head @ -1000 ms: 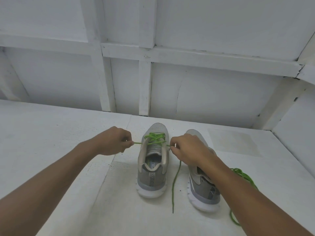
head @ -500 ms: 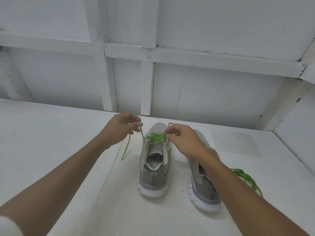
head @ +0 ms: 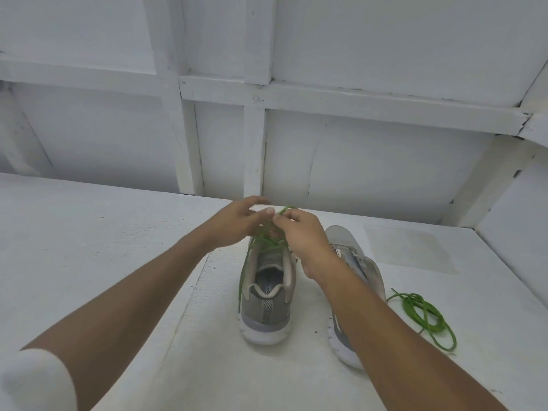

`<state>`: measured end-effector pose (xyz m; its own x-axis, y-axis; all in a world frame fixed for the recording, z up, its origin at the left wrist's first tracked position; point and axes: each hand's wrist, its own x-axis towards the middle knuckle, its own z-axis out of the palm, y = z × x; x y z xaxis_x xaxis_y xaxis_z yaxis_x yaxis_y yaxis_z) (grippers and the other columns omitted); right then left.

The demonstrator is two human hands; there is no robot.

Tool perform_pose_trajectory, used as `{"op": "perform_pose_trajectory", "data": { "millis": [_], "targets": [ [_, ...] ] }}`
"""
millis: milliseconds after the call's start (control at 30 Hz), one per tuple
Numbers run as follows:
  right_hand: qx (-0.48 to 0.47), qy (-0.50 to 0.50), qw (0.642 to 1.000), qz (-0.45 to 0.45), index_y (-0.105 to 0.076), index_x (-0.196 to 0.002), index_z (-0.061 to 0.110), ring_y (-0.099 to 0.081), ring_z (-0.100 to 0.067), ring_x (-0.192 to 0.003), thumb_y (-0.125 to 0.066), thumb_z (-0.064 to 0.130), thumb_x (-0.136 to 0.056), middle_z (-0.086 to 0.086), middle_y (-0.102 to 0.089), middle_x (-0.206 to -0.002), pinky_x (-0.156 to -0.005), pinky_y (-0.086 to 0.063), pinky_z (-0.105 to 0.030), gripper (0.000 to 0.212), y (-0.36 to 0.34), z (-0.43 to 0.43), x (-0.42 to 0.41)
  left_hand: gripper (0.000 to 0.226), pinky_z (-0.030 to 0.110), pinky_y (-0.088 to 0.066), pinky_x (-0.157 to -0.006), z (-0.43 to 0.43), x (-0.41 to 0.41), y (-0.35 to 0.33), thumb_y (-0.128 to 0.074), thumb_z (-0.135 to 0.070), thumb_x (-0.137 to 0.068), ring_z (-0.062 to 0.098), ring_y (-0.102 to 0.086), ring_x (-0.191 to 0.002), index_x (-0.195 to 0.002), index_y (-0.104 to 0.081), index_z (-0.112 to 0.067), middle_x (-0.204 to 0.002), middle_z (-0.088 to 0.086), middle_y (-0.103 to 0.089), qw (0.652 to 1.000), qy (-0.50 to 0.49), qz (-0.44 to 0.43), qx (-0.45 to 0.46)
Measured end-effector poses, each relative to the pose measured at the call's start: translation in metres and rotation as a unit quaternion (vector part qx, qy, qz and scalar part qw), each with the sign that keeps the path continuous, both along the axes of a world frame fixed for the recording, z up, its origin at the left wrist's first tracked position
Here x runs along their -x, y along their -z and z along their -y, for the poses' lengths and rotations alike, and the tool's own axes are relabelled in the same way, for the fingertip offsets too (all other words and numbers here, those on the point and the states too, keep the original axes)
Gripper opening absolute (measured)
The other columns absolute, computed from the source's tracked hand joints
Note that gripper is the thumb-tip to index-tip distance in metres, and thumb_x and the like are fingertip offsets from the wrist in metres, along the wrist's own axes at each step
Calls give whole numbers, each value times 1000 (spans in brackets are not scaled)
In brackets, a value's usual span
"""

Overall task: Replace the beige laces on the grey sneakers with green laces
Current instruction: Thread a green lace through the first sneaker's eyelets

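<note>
Two grey sneakers stand on the white surface, heels towards me. The left sneaker (head: 267, 304) carries a green lace (head: 262, 240) through its eyelets, with one end hanging down its left side. Above its toe my left hand (head: 237, 225) and my right hand (head: 302, 235) meet, both pinching the lace ends; a small green loop sticks up between the fingertips. My right forearm hides much of the right sneaker (head: 355, 262), and I see no lace on it. A second green lace (head: 424, 315) lies coiled to its right.
The white painted surface (head: 89, 247) runs back to a white panelled wall (head: 355, 158) just behind the shoes. A slanted white beam (head: 489, 185) closes the right side. A white sleeve (head: 32, 381) shows at the lower left.
My hands have come together over the left sneaker's toe, bringing the two lace ends from apart at the sides to a crossing point. The shoes have stayed in place.
</note>
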<state>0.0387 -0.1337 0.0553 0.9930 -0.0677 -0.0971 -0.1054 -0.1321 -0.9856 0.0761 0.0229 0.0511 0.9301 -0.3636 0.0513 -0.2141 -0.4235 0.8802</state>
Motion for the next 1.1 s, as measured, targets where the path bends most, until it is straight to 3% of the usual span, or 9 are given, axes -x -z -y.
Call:
{"op": "perform_pose_trajectory", "data": {
  "millis": [133,300,533,633,800,867,967,1067,1100],
  "targets": [
    [25,40,999,-2,-62,-87,15,-67,-10,-67,-62,22,-89,-2,-72,-90,-59,-44,-22,8,3,4,-1,29,38,-53,-91,-8,4,16,-61,-49,-90,6,-67,-90,-98,-73,-25,-92,-10,-73,997,-19,51,-59],
    [98,59,993,9,-57,-86,24,-69,-18,-73,-58,20,-86,0,-68,-91,-54,-43,-25,4,4,2,-1,7,28,-53,-84,-10,5,13,-71,-31,-87,3,-64,-85,-86,-75,-26,-88,-13,-71,994,2,54,-93],
    [291,-73,953,33,-72,-95,28,-62,-18,-94,-62,27,-82,6,-69,-96,-86,-49,-34,16,-3,9,8,7,26,-51,-81,-15,3,0,-68,-31,-88,4,-62,-86,-87,-71,-25,-87,-10,-69,987,10,107,-122],
    [396,-107,910,56,-74,-98,27,-57,-23,-99,-55,10,-82,5,-66,-97,-95,-43,-41,30,-1,5,9,4,25,-50,-80,-17,2,-2,-67,-28,-90,3,-62,-86,-89,-70,-26,-90,-11,-69,985,16,112,-133],
    [262,-102,957,74,-69,-65,19,-53,-8,-67,-55,-6,-76,12,-56,-62,-63,-41,-21,31,3,6,6,10,30,-52,-83,-17,1,2,-65,-28,-92,8,-64,-86,-94,-72,-22,-88,-7,-70,987,32,90,-130],
    [213,-74,970,95,-67,-68,16,-54,-9,-73,-70,1,-72,10,-58,-74,-66,-42,-27,17,8,8,6,12,28,-52,-80,-16,0,3,-64,-30,-92,5,-64,-84,-95,-72,-22,-88,-7,-71,987,35,88,-131],
    [149,-63,980,116,-60,-90,21,-54,-9,-97,-85,25,-69,6,-55,-106,-79,-47,-30,33,15,14,6,12,23,-49,-74,-16,0,3,-63,-31,-92,2,-63,-79,-95,-72,-23,-86,-8,-70,988,34,80,-129],
    [58,-92,985,131,-68,-96,29,-59,-7,-99,-68,30,-89,8,-63,-111,-80,-50,-27,8,13,19,7,11,21,-46,-70,-17,1,2,-64,-34,-92,3,-60,-73,-91,-71,-27,-80,-7,-68,988,29,78,-131],
    [28,-90,988,126,-70,-92,27,-61,-7,-96,-59,30,-95,8,-67,-104,-81,-49,-28,11,12,22,6,9,22,-46,-71,-18,1,2,-64,-34,-92,4,-60,-73,-89,-71,-28,-79,-7,-68,988,28,76,-129]
  ]
}}
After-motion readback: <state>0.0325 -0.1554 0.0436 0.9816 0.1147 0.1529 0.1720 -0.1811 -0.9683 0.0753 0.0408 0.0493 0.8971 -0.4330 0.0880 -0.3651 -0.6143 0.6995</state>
